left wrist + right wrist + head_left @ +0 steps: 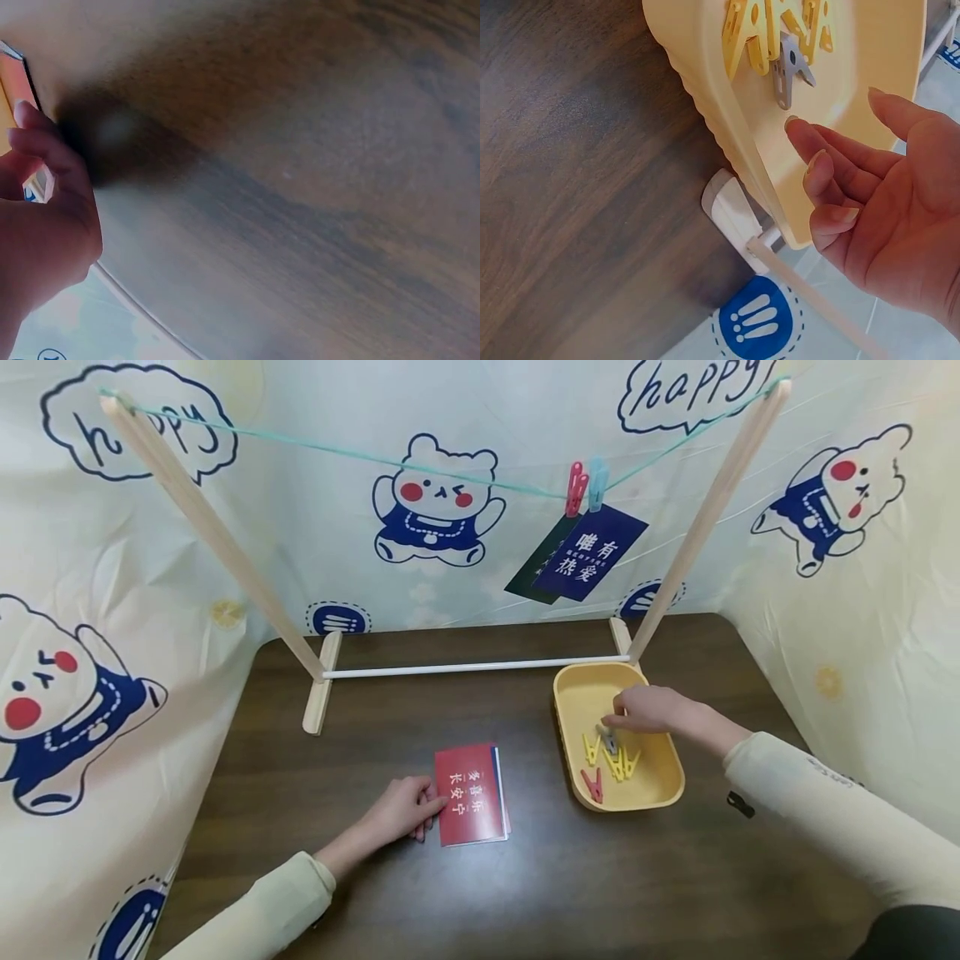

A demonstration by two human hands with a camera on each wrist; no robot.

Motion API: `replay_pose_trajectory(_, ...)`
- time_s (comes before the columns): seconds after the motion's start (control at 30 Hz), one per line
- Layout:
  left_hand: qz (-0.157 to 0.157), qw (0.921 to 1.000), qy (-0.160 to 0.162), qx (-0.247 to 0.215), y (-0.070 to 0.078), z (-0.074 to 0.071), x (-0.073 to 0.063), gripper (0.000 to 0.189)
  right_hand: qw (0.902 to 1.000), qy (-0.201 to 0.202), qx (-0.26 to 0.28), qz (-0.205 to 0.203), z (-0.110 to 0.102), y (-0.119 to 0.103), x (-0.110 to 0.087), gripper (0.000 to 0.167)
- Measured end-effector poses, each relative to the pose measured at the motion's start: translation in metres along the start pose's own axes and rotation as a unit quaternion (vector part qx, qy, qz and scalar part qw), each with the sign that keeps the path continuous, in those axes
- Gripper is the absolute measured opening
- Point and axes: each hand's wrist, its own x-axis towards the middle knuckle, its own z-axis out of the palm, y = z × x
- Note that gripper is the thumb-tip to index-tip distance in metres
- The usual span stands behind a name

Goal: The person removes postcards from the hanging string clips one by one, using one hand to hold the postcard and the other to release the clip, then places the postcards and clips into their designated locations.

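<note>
My left hand (405,808) rests at the left edge of a small stack of cards (472,795), a red one with white characters on top. Its fingertips touch that edge, and its other fingers curl loosely on the table. Over a yellow tray (663,781) hovers my right hand (647,710), thumb apart from the fingers. Just beyond those fingertips in the right wrist view lies a grey clothespin (791,71). Yellow clothespins (618,764) and a pink clothespin (592,785) share the tray.
A green string (337,450) sags between two wooden posts (217,539), joined below by a white rod (472,668). A red clip (576,489) and a blue clip (597,485) hang a blue card (592,552) and a dark green card (536,568). Printed cloth (315,543) surrounds the table.
</note>
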Motion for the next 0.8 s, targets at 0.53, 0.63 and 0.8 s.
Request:
replay_pose_trajectory(0.53,0.072,0.9830,0.118,0.121,0.028,-0.028,0.014,0.018,0.9820,0.162,0.038,-0.089,-0.065,-0.028,-0.038,0.025)
replay_pose_trajectory(0.63,0.121,0.9732,0.140,0.137,0.051,-0.042,0.027,0.014,0.9712,0.189,0.044,-0.138,-0.089,-0.039,-0.049,0.022)
replay_pose_trajectory(0.8,0.196,0.9598,0.167,0.112,0.102,-0.058,0.062,0.010,0.9443,0.257,0.015,-0.206,-0.142,-0.056,-0.067,0.018)
